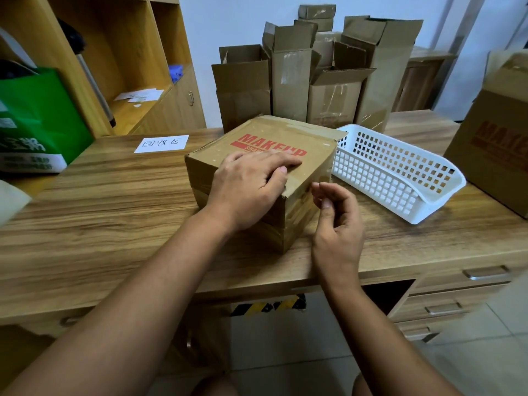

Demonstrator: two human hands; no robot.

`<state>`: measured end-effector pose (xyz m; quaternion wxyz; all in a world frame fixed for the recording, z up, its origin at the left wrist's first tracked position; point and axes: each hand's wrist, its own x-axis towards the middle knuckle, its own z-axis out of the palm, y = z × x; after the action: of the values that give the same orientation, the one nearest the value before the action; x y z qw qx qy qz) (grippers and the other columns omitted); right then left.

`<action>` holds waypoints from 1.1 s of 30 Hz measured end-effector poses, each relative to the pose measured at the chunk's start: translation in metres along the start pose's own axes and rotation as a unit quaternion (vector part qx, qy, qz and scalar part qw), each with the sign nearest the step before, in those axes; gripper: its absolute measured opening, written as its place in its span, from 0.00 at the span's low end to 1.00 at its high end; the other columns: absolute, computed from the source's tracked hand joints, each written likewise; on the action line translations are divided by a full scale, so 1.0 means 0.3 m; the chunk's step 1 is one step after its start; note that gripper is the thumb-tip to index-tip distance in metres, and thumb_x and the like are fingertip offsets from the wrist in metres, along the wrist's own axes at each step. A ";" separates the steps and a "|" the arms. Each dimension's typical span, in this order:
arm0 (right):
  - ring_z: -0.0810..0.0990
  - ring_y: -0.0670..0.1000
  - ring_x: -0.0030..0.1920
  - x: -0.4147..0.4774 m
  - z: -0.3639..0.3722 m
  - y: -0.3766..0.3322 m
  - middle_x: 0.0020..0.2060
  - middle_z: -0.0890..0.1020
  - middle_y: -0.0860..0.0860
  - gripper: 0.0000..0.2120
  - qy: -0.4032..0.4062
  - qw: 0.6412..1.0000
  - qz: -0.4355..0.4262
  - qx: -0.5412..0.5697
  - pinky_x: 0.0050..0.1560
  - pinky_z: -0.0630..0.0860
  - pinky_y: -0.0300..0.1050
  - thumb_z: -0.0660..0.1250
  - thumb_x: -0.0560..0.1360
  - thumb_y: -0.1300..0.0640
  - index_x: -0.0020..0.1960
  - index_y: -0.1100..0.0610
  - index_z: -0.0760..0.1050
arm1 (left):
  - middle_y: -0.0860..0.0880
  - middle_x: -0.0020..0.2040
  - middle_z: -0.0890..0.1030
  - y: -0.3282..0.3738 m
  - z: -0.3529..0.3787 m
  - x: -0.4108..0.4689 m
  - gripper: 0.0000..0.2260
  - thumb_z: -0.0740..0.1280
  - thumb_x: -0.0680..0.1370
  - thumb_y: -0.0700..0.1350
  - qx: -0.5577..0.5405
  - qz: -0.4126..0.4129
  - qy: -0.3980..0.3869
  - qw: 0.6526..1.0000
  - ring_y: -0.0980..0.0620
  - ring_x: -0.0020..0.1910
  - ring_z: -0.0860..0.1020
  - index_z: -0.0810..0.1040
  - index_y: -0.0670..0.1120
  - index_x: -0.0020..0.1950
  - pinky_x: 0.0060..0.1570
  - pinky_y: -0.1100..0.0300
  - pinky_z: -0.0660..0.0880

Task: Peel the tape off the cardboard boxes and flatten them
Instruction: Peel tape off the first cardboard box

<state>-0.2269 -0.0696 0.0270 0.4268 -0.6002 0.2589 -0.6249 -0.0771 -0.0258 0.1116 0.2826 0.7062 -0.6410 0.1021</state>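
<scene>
taped cardboard box (265, 155), red "makeup" print: centre of frame, on wooden desk (114, 218), closed, clear tape over near corner. left hand (245, 187): flat on top, fingers straight, pressing down. right hand (337, 221): just beside near right corner, fingers loosely curled, nothing visible in it. white plastic basket (400, 178): just right of box. opened boxes (291, 78): upper centre. risk: tape likely to shred or lift paper skin if pulled steeply; box may slide into basket if lightly pressed.

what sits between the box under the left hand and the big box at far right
A white basket lies on the desk between the near box and the right box, head view.
</scene>
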 end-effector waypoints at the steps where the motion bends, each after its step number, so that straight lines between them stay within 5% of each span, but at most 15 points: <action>1: 0.82 0.51 0.60 0.003 0.001 0.001 0.55 0.84 0.49 0.15 -0.003 1.000 0.000 0.004 0.62 0.78 0.49 0.61 0.82 0.69 0.61 0.54 0.77 | 0.63 0.67 0.77 -0.001 0.003 0.000 0.21 0.50 0.80 0.56 0.001 0.000 0.001 1.000 0.62 0.68 0.71 0.76 0.63 0.67 0.69 0.51 0.62; 14: 0.83 0.50 0.53 0.006 -0.020 0.013 0.49 0.83 0.51 0.16 -0.056 0.998 -0.026 -0.023 0.58 0.78 0.46 0.59 0.80 0.73 0.56 0.57 0.78 | 0.62 0.67 0.77 0.002 0.001 -0.003 0.20 0.51 0.80 0.55 -0.001 0.003 0.005 1.000 0.61 0.67 0.71 0.76 0.62 0.67 0.66 0.54 0.60; 21: 0.81 0.52 0.60 0.014 -0.019 0.006 0.57 0.82 0.51 0.14 -0.042 0.999 -0.014 0.012 0.63 0.77 0.46 0.60 0.81 0.72 0.61 0.60 0.77 | 0.62 0.67 0.77 0.002 0.003 -0.002 0.20 0.51 0.80 0.55 0.000 0.000 0.005 1.000 0.61 0.67 0.71 0.76 0.63 0.66 0.66 0.55 0.60; 33: 0.83 0.51 0.53 0.007 -0.019 0.017 0.48 0.83 0.47 0.15 -0.066 0.997 -0.037 -0.023 0.57 0.78 0.46 0.59 0.80 0.72 0.56 0.55 0.77 | 0.63 0.67 0.77 0.000 0.006 0.000 0.21 0.50 0.79 0.56 0.000 0.000 0.004 1.000 0.62 0.67 0.71 0.76 0.63 0.66 0.67 0.52 0.62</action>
<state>-0.2311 -0.0752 0.0230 0.4054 -0.6589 0.2223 -0.5933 -0.0773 -0.0267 0.1102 0.2857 0.7057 -0.6398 0.1049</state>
